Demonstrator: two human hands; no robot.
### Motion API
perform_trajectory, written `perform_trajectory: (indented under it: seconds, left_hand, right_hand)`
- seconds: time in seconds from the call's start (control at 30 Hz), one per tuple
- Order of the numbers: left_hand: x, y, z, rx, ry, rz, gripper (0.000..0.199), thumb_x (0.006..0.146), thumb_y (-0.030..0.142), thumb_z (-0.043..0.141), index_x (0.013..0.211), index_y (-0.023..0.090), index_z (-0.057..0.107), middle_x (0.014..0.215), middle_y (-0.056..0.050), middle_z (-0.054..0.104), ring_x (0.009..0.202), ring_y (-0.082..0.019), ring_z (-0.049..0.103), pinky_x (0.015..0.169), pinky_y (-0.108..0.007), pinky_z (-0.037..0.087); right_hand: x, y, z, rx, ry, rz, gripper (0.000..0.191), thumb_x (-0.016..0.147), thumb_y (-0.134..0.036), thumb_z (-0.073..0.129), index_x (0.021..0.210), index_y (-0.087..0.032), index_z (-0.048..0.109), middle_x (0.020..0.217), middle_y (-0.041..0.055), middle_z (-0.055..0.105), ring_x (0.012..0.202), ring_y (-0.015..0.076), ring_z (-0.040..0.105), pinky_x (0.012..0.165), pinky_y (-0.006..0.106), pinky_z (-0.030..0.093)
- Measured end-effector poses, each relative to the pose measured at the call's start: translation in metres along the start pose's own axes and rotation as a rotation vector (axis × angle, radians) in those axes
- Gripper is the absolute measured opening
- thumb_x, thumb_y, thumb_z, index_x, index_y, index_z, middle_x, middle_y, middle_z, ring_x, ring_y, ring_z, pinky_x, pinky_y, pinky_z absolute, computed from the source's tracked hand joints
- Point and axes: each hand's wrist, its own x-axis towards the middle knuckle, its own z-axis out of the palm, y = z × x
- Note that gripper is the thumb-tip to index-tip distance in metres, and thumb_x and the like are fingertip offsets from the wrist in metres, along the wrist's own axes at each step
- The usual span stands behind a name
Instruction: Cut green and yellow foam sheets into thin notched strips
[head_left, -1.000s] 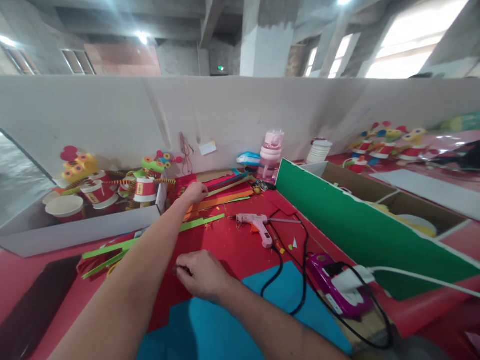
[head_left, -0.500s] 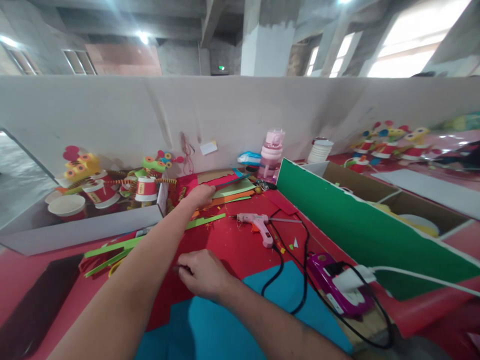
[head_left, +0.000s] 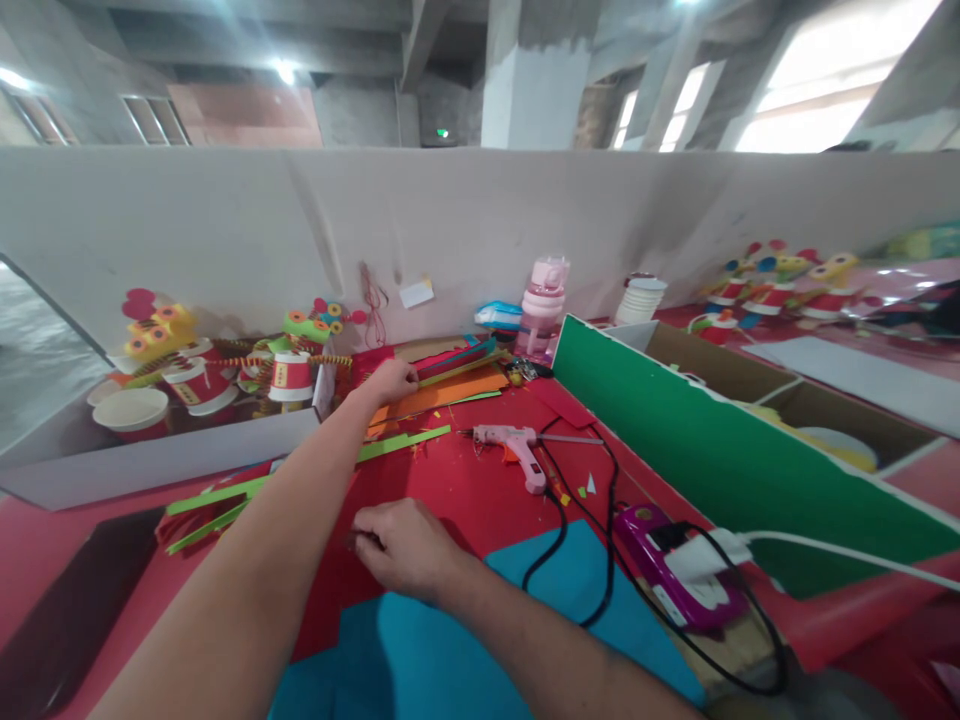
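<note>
My left hand (head_left: 394,380) reaches to the pile at the back of the red table, its fingers closed on the near edge of several coloured paper sheets (head_left: 461,362). Those sheets are tilted up, and an orange sheet (head_left: 442,393) lies bare below them. Closer in, my right hand (head_left: 405,548) rests curled above the red surface; its fingertips are partly hidden, and I cannot make out whether they hold anything. To its right lies a pink glue gun (head_left: 517,450) with a black cord. Blue paper (head_left: 442,660) is under my right forearm.
A white box (head_left: 187,455) of paper-cup figures stands at left, with green strips (head_left: 217,493) before it. A green-sided box (head_left: 712,440) is at right. Nearer are a purple power strip (head_left: 675,570) and cords. A pink bottle (head_left: 541,310) stands by the partition.
My left hand has shifted slightly left and toward me. The upper sheets, a light green one among them, have been lifted back, exposing more orange paper. My right hand has stayed put.
</note>
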Motion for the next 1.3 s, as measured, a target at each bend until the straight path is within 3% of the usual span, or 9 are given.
perform_trajectory:
  seconds: [0.47, 1.1, 1.23, 1.3]
  left_hand:
    - [0.005, -0.016, 0.011, -0.096, 0.107, -0.053, 0.026, 0.072, 0.021, 0.052, 0.082, 0.016, 0.075, 0.078, -0.005, 0.072, 0.071, -0.015, 0.061, 0.064, -0.022, 0.042]
    - [0.008, -0.019, 0.011, -0.114, 0.102, -0.085, 0.026, 0.068, 0.021, 0.051, 0.077, 0.012, 0.074, 0.067, -0.004, 0.067, 0.067, -0.016, 0.060, 0.061, -0.022, 0.040]
    - [0.004, -0.014, 0.009, -0.089, 0.093, -0.082, 0.023, 0.071, 0.021, 0.052, 0.078, 0.014, 0.073, 0.073, -0.004, 0.069, 0.072, -0.016, 0.061, 0.065, -0.022, 0.042]
    - [0.000, -0.010, 0.008, -0.083, 0.131, -0.055, 0.024, 0.073, 0.021, 0.053, 0.087, 0.018, 0.071, 0.084, -0.004, 0.071, 0.080, -0.017, 0.062, 0.070, -0.022, 0.044]
  right_hand:
    - [0.000, 0.000, 0.001, -0.034, 0.000, -0.009, 0.015, 0.084, -0.022, 0.049, 0.070, -0.018, 0.055, 0.069, -0.0007, 0.058, 0.062, 0.0107, 0.047, 0.052, 0.022, 0.023]
    - [0.000, -0.004, -0.003, -0.083, -0.055, 0.001, 0.014, 0.084, -0.022, 0.049, 0.077, -0.018, 0.060, 0.077, 0.0019, 0.064, 0.067, 0.0132, 0.052, 0.054, 0.024, 0.026]
    - [0.000, -0.003, -0.002, -0.091, -0.043, -0.015, 0.014, 0.085, -0.023, 0.049, 0.077, -0.018, 0.060, 0.078, 0.0019, 0.065, 0.068, 0.0130, 0.053, 0.054, 0.024, 0.026]
    - [0.000, -0.002, -0.001, -0.090, -0.044, -0.016, 0.016, 0.086, -0.024, 0.048, 0.077, -0.018, 0.060, 0.077, 0.0017, 0.065, 0.067, 0.0128, 0.052, 0.053, 0.024, 0.025]
